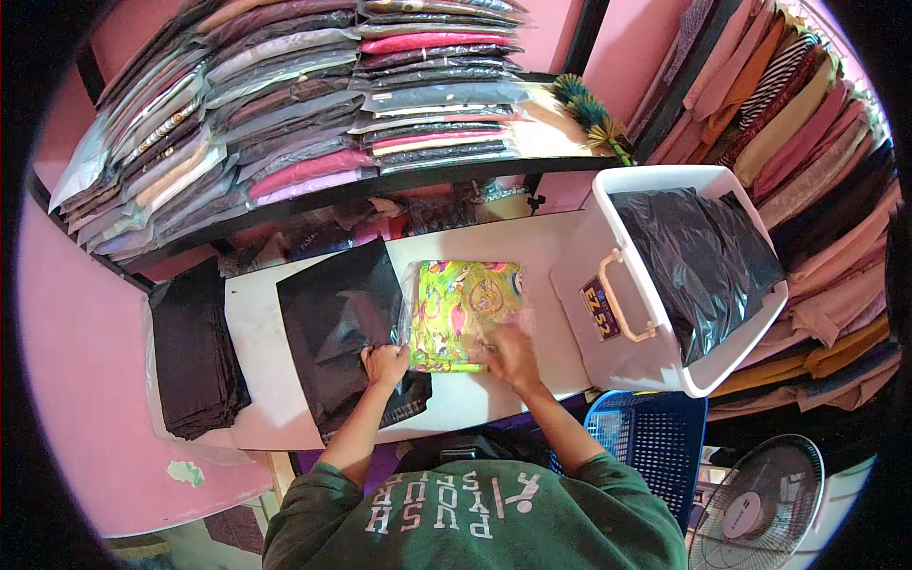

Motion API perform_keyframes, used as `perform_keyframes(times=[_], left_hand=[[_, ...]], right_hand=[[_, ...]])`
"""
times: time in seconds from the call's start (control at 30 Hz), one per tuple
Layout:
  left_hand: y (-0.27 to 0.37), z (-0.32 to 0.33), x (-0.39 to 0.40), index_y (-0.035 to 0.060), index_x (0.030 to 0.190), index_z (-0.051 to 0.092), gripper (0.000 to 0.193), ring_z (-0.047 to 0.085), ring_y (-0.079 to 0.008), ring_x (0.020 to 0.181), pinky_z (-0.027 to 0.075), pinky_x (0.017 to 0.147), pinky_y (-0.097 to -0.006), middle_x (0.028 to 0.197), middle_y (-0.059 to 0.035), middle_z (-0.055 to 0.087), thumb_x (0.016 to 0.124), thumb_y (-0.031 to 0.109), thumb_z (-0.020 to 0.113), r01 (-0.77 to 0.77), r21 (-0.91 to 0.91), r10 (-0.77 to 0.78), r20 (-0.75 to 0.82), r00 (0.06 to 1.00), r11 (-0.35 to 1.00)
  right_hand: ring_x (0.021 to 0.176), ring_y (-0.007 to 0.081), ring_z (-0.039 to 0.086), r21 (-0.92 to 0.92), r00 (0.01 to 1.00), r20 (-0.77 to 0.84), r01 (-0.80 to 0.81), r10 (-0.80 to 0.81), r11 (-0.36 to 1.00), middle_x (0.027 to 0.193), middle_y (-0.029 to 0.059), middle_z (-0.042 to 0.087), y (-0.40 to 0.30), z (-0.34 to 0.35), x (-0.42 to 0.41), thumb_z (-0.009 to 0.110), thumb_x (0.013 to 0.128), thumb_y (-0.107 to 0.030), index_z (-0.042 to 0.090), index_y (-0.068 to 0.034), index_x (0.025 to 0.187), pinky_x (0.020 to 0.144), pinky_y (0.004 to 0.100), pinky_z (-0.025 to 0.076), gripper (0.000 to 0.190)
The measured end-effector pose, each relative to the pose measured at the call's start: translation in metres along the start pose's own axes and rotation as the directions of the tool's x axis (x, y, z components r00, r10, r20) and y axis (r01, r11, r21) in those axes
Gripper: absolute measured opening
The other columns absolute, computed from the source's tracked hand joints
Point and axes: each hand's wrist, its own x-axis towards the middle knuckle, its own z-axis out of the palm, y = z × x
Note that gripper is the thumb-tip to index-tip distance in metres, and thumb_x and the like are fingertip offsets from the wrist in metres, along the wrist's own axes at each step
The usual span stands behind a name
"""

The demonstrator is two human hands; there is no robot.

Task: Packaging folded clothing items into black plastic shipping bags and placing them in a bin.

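Observation:
A black plastic mailing bag (342,313) lies flat on the white tabletop before me. My left hand (385,365) is curled at its right side, gripping the plastic beside the left edge of a clear-wrapped packet. That packet holds folded yellow-green fabric (456,306) with a colourful printed pattern, and its left edge meets the black bag. Over the packet's lower right part is my right hand (513,360), blurred, fingers bent down towards the clear wrap. Whether it pinches the wrap cannot be made out.
A stack of black bags (196,356) is at the table's left end. On the right stands a white plastic bin (577,285) holding black packages (695,263). Below it are a blue basket (641,442) and a fan (755,509). Wrapped garments (292,107) fill the shelf; hanging clothes (798,142) line the right.

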Motion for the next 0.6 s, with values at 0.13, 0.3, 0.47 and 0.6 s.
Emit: perform_keyframes(times=[0.13, 0.3, 0.47, 0.6], left_hand=[[-0.004, -0.003, -0.006, 0.007, 0.067, 0.068, 0.044, 0.061, -0.0291, 0.071, 0.027, 0.092, -0.0401, 0.068, -0.0146, 0.063, 0.082, 0.042, 0.045, 0.024, -0.005, -0.024, -0.034, 0.999, 1.0], [0.019, -0.022, -0.011, 0.0067, 0.073, 0.066, 0.033, 0.06, -0.027, 0.079, 0.029, 0.09, -0.039, 0.078, -0.014, 0.065, 0.079, 0.037, 0.054, 0.099, -0.009, -0.099, 0.016, 0.995, 0.995], [-0.016, -0.011, 0.003, 0.0087, 0.109, 0.054, 0.042, 0.049, -0.0211, 0.108, 0.029, 0.094, -0.0408, 0.118, -0.0086, 0.053, 0.071, 0.025, 0.064, -0.441, 0.085, 0.449, -0.192, 0.873, 0.893], [0.003, -0.03, -0.008, 0.0089, 0.116, 0.052, 0.049, 0.044, -0.021, 0.118, 0.022, 0.102, -0.0465, 0.123, -0.0087, 0.051, 0.074, 0.032, 0.06, -0.704, 0.047, 0.703, 0.036, 0.711, 0.709]], right_hand=[[0.13, 0.0301, 0.026, -0.081, 0.851, 0.42, 0.381, -0.315, 0.921, 0.137, 0.0107, 0.034, -0.038, -0.013, -0.001, 0.061, 0.073, -0.045, 0.039, -0.013, 0.13, 0.106, 0.0473, 0.018, 0.069], [0.13, 0.0304, 0.026, 0.0, 0.835, 0.442, 0.367, -0.33, 0.93, 0.139, 0.0136, 0.031, 0.008, -0.034, -0.004, 0.067, 0.07, -0.035, 0.038, -0.009, 0.13, 0.108, 0.042, 0.02, 0.072], [0.128, 0.0274, 0.031, -0.003, 0.836, 0.424, 0.387, -0.349, 0.922, 0.136, 0.0142, 0.034, 0.02, -0.033, -0.006, 0.066, 0.066, -0.018, 0.043, -0.003, 0.124, 0.106, 0.0391, 0.025, 0.065], [0.114, 0.03, 0.047, 0.152, 0.953, 0.225, 0.169, -0.2, 0.974, 0.119, 0.0155, 0.05, 0.038, -0.027, -0.009, 0.066, 0.065, -0.008, 0.05, -0.004, 0.113, 0.098, 0.039, 0.037, 0.051]])
